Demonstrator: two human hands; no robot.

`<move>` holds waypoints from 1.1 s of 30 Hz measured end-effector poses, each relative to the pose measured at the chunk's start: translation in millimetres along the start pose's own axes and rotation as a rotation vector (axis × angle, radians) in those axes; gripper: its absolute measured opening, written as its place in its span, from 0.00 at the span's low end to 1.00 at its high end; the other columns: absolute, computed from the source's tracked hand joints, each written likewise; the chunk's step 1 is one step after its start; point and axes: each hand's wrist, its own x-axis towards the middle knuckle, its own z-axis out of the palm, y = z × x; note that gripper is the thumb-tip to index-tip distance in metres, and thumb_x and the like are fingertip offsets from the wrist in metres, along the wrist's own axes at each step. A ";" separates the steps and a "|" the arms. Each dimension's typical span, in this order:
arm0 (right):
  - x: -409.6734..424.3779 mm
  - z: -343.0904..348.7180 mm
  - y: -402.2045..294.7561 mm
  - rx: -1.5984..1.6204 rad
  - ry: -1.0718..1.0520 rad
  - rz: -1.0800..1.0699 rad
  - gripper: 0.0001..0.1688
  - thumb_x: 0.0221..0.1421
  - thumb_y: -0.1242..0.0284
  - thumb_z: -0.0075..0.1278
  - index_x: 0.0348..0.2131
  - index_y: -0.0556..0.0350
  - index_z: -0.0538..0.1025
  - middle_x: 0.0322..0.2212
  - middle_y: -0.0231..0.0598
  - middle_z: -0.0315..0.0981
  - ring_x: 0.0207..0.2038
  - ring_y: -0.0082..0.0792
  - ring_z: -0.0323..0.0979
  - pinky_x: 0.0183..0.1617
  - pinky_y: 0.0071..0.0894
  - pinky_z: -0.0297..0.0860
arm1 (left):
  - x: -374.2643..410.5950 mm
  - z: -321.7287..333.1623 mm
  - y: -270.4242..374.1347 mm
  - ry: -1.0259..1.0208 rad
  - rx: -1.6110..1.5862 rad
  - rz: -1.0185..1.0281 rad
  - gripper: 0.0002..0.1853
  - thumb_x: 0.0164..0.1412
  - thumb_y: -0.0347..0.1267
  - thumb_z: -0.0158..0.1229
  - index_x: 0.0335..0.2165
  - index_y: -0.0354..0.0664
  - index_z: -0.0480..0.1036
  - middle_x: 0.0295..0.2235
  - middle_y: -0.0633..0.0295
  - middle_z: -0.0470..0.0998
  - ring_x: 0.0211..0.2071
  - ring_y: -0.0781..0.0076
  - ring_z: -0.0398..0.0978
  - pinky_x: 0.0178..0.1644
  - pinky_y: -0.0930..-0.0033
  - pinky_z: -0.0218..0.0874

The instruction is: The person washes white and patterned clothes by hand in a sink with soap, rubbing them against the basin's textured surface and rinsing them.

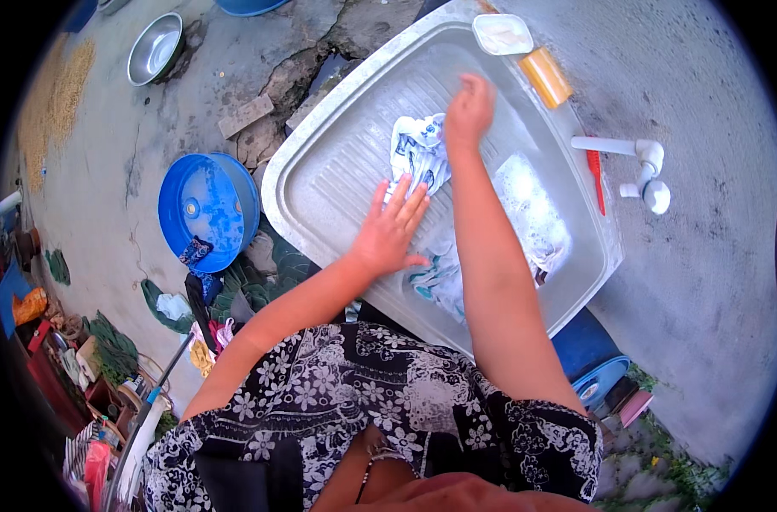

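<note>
A stone-like laundry sink (337, 256) with a ribbed washboard slope lies before me. On the ribs is a bunched wet white garment (413, 150) with dark printing. My left hand (393, 229) rests palm down with fingers spread, its fingertips at the garment's near edge. Curled and slightly blurred, my right hand (470, 114) is at the garment's right side; whether anything is inside it is hidden. Below the ribs, the basin holds sudsy water (526, 192) and soaking white and green cloth (440, 281), partly covered by my right forearm.
On the sink's far rim stand a white dish (502, 34) and a yellow soap bar (546, 77). A red brush (595, 182) lies near a white plastic tap (648, 160). At left are a blue tub (203, 208), a metal basin (156, 49) and a loose brick (246, 116).
</note>
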 end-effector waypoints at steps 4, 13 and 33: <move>-78.1 -85.0 -20.4 0.137 -0.198 0.016 0.10 0.55 0.78 0.50 0.39 0.57 0.76 0.37 0.47 0.73 0.43 0.53 0.71 0.48 0.49 0.67 | -1.8 12.6 -22.5 0.174 -0.232 0.019 0.43 0.55 0.46 0.65 0.63 0.36 0.62 0.68 0.49 0.55 0.70 0.44 0.47 0.72 0.42 0.36; -127.3 -113.6 -57.8 0.107 -0.625 -0.111 0.17 0.50 0.72 0.61 0.41 0.56 0.76 0.38 0.46 0.74 0.45 0.51 0.71 0.50 0.47 0.67 | -1.4 -2.4 -36.2 0.438 -0.282 -0.158 0.30 0.52 0.25 0.64 0.55 0.36 0.68 0.51 0.44 0.71 0.55 0.43 0.66 0.61 0.51 0.59; -150.3 -259.5 -70.5 0.398 -0.495 0.402 0.15 0.61 0.71 0.54 0.46 0.57 0.77 0.40 0.44 0.78 0.41 0.40 0.77 0.47 0.35 0.71 | 8.0 -62.0 55.7 0.085 -0.756 -0.119 0.21 0.58 0.26 0.59 0.51 0.42 0.78 0.33 0.59 0.75 0.32 0.73 0.73 0.38 0.71 0.67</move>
